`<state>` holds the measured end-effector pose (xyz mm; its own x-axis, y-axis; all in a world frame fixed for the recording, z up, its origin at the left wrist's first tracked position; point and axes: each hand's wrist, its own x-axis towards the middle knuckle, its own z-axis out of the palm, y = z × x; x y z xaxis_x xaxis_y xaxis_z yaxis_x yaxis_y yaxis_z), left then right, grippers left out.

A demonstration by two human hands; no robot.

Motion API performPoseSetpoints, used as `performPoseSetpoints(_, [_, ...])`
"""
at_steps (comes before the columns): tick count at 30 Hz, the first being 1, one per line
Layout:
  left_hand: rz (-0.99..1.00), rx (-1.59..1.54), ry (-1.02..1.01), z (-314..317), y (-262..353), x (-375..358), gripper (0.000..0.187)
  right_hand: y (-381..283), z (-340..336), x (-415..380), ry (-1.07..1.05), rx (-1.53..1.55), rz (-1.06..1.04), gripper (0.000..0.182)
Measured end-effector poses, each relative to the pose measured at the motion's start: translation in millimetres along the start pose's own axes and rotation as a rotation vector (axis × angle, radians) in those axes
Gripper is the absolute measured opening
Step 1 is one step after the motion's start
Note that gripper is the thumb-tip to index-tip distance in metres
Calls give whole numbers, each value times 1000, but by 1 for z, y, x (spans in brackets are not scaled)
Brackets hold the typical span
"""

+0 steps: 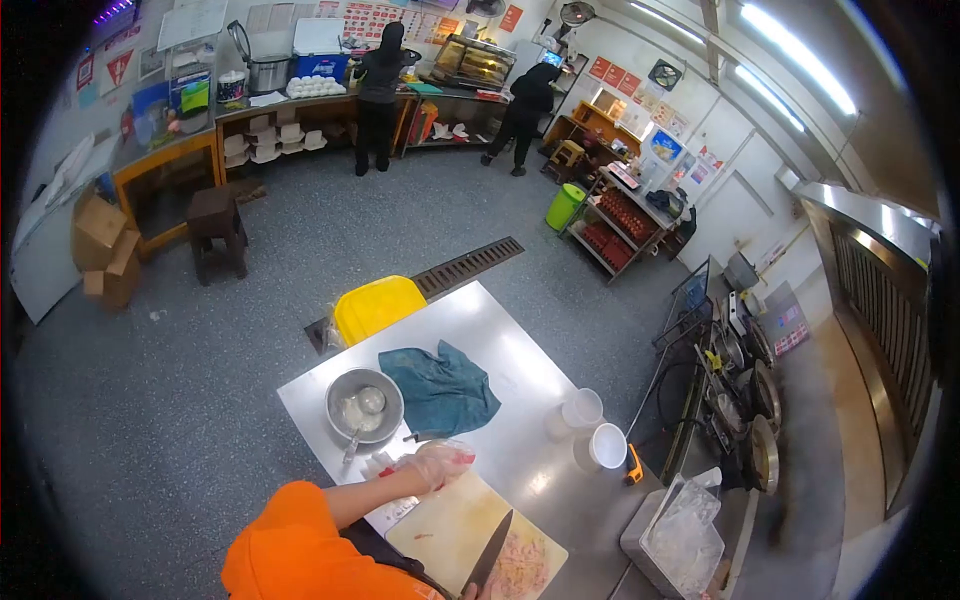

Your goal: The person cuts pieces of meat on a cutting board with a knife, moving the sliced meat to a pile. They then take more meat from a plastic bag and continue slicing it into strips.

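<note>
My left hand (440, 466), in a clear plastic glove, is at the upper left edge of the white cutting board (440, 520); its fingers are too blurred to tell what they hold. Low in the view, my right hand (478, 592) grips a large knife (490, 552), its blade lying over the board. Right of the blade is a heap of thinly cut pale pink food (525, 562). A small scrap lies on the board's left part. Beyond my left hand stands a metal bowl (336, 400) with a ladle in it, beside a teal cloth (440, 385).
On the steel table (510, 345) are two white tubs (606, 447), a yellow-orange tool (634, 464) and a container with plastic bags (685, 540). A yellow bin (380, 308) stands beyond it. Two people in dark clothes stand at the far counters. Pans line the right side.
</note>
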<state>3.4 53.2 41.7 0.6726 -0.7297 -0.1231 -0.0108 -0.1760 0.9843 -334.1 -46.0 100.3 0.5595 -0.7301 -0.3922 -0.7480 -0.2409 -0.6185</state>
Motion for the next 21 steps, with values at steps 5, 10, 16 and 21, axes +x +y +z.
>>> performPoseSetpoints(5, [300, 551, 12, 0, -63, 26, 34, 1, 4, -5, -4, -2, 13, 51])
performPoseSetpoints(10, [210, 727, -136, -22, 26, -6, 44, 2, 7, -8, -8, -2, 21, 50])
performPoseSetpoints(16, [234, 817, 111, -40, 81, -68, 36, 2, 13, -16, -17, -7, 18, 50])
performPoseSetpoints(21, [279, 998, -28, -39, 121, -64, 40, 4, 19, -23, -17, -1, 7, 49])
